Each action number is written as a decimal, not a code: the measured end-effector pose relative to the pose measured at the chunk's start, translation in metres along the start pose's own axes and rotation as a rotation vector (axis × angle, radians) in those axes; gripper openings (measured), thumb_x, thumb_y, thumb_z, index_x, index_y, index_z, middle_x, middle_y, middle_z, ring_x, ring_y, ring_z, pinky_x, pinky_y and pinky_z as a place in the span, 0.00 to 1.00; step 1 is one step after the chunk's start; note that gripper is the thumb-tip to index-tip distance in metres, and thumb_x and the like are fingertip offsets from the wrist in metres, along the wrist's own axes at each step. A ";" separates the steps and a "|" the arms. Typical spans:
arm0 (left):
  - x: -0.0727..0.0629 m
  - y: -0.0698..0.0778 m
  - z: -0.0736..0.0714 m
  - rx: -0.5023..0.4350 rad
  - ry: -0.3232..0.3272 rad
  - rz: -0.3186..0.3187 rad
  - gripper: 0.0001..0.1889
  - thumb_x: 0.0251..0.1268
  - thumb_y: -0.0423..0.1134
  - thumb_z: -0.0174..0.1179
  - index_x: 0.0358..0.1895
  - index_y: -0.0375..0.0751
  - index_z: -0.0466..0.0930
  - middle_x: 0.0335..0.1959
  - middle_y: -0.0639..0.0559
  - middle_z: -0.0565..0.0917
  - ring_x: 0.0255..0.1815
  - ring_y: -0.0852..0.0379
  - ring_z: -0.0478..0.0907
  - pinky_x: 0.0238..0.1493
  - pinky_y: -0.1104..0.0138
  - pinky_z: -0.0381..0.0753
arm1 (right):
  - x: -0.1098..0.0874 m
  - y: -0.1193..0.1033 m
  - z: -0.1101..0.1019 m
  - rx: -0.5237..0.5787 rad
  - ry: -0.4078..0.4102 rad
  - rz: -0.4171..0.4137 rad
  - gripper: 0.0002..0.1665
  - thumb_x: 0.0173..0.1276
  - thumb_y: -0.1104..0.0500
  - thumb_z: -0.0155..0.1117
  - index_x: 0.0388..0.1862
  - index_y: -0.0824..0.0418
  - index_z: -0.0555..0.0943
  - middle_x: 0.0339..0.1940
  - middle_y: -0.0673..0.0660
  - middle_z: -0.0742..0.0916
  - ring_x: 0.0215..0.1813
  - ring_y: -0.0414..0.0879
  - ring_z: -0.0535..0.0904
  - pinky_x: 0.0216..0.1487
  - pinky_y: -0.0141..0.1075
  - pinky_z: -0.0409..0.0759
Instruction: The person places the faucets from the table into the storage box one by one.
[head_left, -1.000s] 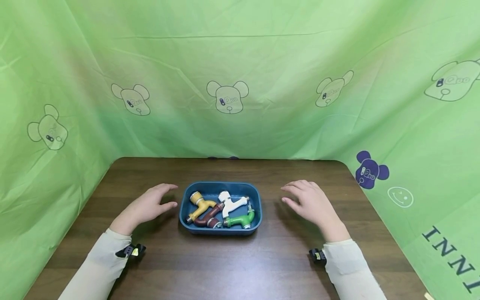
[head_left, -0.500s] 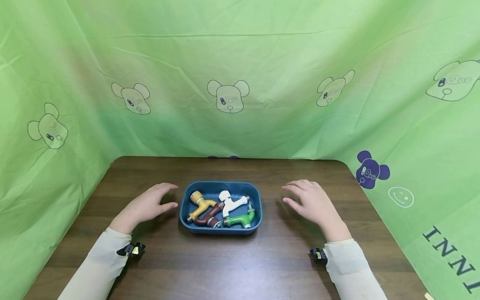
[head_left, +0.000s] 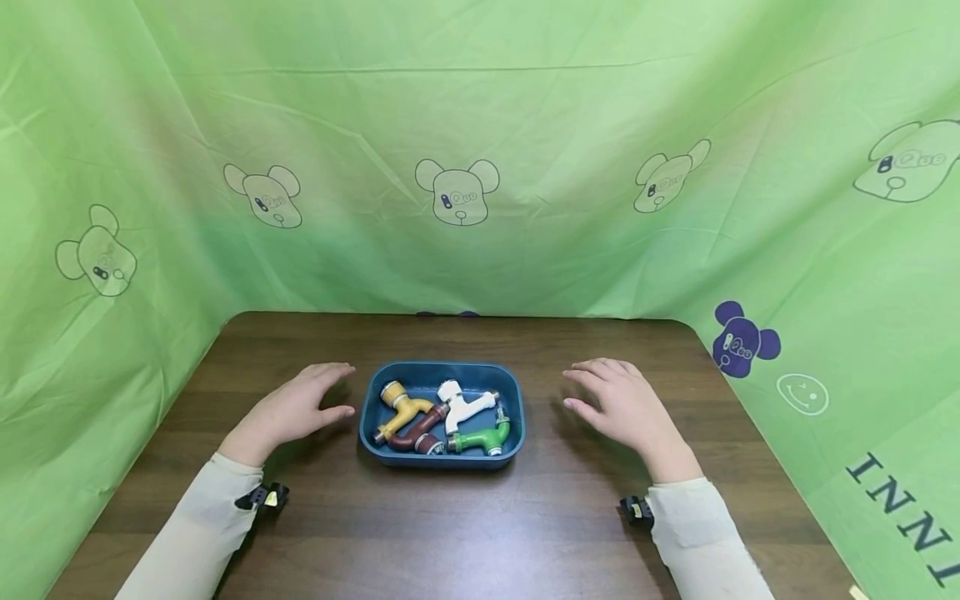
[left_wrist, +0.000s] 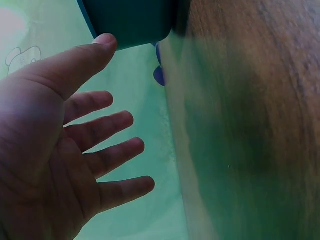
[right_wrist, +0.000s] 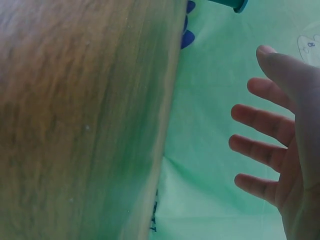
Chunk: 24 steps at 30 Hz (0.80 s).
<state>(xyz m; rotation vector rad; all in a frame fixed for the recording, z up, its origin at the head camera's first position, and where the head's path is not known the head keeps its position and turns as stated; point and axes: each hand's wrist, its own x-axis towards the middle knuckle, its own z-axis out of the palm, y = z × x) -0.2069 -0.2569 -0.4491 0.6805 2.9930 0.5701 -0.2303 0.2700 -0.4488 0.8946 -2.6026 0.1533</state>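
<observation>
A blue rectangular tub [head_left: 442, 462] stands mid-table in the head view. Inside it lie a yellow faucet [head_left: 408, 410] at the left, a dark red faucet [head_left: 412, 437] beside it, a white faucet [head_left: 467, 410] at the upper right and a green faucet [head_left: 480, 439] at the lower right. My left hand [head_left: 296, 408] hovers just left of the tub, holding nothing, its fingers and thumb spread apart. On the other side my right hand [head_left: 618, 404] is raised over the table, farther from the tub, also holding nothing. Both wrist views show loosely extended fingers.
The brown wooden table [head_left: 450, 533] carries the tub. A green curtain [head_left: 450, 100] printed with bear heads hangs behind it and along both sides. Each sleeve has a small black camera at the wrist, such as the left camera [head_left: 266, 497].
</observation>
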 end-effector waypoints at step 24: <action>-0.002 -0.005 0.000 0.079 -0.005 0.037 0.53 0.57 0.71 0.67 0.79 0.42 0.62 0.78 0.39 0.66 0.79 0.32 0.57 0.76 0.34 0.53 | -0.002 -0.005 0.000 0.015 -0.102 0.042 0.40 0.66 0.33 0.67 0.72 0.49 0.76 0.72 0.56 0.79 0.75 0.62 0.68 0.77 0.66 0.55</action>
